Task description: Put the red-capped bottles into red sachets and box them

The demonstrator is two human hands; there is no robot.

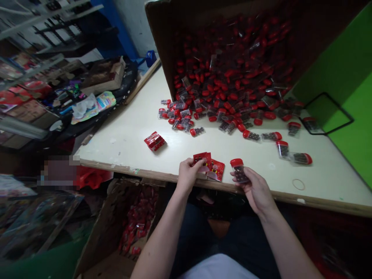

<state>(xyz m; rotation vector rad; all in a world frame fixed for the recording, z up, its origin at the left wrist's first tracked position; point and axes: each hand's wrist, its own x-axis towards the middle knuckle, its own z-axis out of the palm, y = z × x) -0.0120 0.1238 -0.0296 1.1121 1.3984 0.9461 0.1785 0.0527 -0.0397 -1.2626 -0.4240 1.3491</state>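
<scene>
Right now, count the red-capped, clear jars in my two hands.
1. Your right hand holds the red-capped, clear jar of dark pellets, at the front of the white table. Your left hand touches red printed packets; no jar shows there, though one could be hidden.

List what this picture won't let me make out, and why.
In the head view:
Red packet in the left hand: partly covered by that hand, print too small.
Red-lidded bottle: partly hidden by the right hand.
Cardboard box: top cut off by the upper edge.
Red goods at far left: too blurred to identify.
</scene>
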